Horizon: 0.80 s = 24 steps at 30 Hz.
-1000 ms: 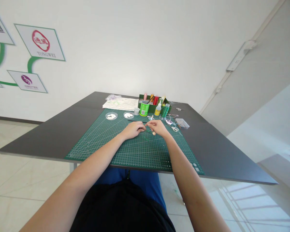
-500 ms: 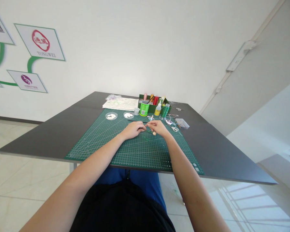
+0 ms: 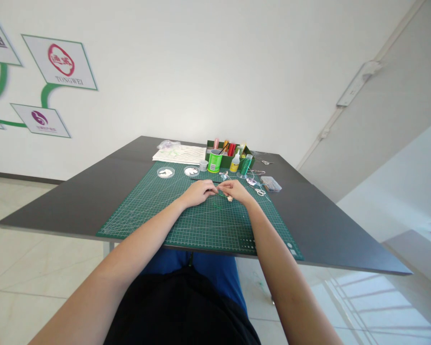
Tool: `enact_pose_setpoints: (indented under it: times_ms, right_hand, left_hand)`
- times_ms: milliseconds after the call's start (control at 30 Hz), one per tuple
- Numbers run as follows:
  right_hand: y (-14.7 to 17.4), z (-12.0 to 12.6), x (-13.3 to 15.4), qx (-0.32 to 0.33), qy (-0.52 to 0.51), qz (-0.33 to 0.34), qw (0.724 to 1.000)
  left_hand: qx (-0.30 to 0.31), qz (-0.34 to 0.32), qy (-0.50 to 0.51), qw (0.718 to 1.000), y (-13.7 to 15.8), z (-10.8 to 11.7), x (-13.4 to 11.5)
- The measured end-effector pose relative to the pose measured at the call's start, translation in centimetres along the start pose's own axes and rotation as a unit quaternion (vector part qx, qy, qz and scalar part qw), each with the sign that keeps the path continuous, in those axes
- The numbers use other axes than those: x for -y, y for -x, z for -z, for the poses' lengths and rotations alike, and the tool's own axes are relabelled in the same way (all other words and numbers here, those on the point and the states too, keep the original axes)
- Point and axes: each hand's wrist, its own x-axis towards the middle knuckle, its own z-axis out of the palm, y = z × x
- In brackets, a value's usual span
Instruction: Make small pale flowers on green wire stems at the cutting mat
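My left hand (image 3: 200,192) rests over the green cutting mat (image 3: 197,225) with its fingers curled in a pinch. Close against it, my right hand (image 3: 236,189) pinches with thumb and forefinger, and the fingertips of the two nearly meet. A thin green thread (image 3: 221,194) runs between the fingers; its exact hold is partly hidden. Under my right hand shows a small beige piece (image 3: 230,198). Loose green strands (image 3: 218,206) lie on the mat just below. Behind the fingers lies a thin dark stick (image 3: 197,180).
Ahead stand a bright green can (image 3: 214,161), a yellow glue bottle (image 3: 234,163), a green spool (image 3: 246,164) and a dark green box (image 3: 250,161) of spools. Two shallow dishes (image 3: 165,172) sit to the left. White-handled scissors (image 3: 260,191) and a clear case (image 3: 271,184) are at right.
Both hands stay together in almost the same place. Only the right fingers have shifted very slightly; the things around them have not moved.
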Motion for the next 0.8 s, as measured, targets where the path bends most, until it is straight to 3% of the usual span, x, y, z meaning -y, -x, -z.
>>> enact_pose_setpoints:
  times_ms: [333, 800]
  right_hand:
    - [0.18, 0.07, 0.14, 0.042, -0.02, -0.033, 0.998]
    - [0.21, 0.26, 0.14, 0.032, -0.02, -0.022, 0.999]
  left_hand:
    - [0.009, 0.002, 0.0, 1.0, -0.04, 0.22, -0.31]
    - [-0.029, -0.017, 0.033, 0.999, -0.11, -0.15, -0.05]
